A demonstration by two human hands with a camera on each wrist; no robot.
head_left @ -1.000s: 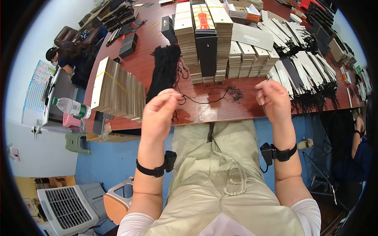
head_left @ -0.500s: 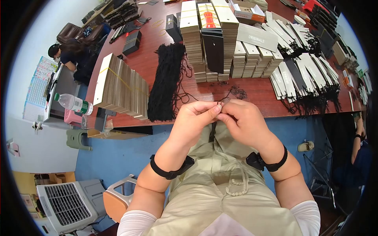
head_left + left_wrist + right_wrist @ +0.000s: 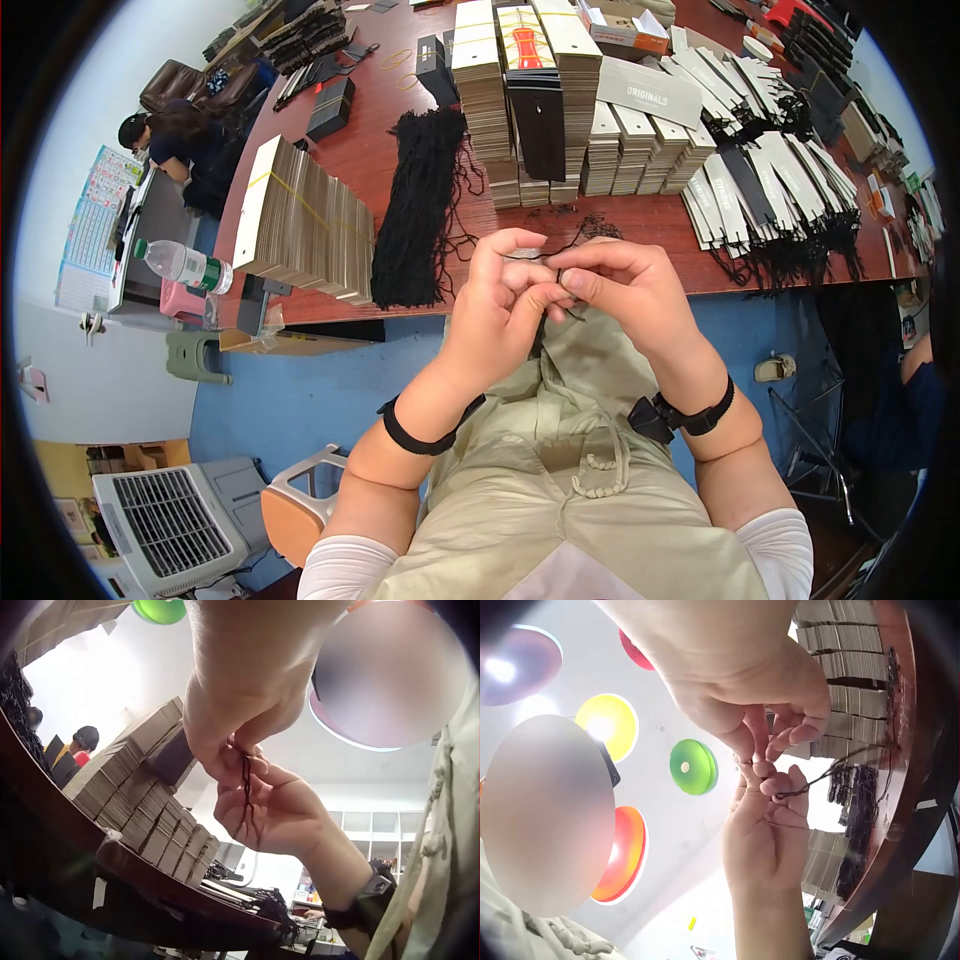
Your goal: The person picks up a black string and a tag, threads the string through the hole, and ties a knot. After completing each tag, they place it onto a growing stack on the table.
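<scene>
A thin black cord (image 3: 247, 787) is held between both bare hands near the front edge of the glossy red-brown desk (image 3: 358, 165), with strands hanging below the fingertips. It is pinched by the closed thumb and forefinger of the right hand (image 3: 632, 288); by the left hand (image 3: 492, 315) it is gripped between thumb and curled fingers, while the forefinger is held out straight. Both hands, parted a second ago, are now brought together, and the left forefinger has been raised from the pinch seen in between. By this, the cord is judged to be under two-handed working, probably looping; whether a knot is formed cannot be told. Beyond, a long bundle of black cords (image 3: 418, 205) is laid beside a banded stack of pale cards (image 3: 310, 225); white corded tags (image 3: 785, 185) are heaped on the right.
</scene>
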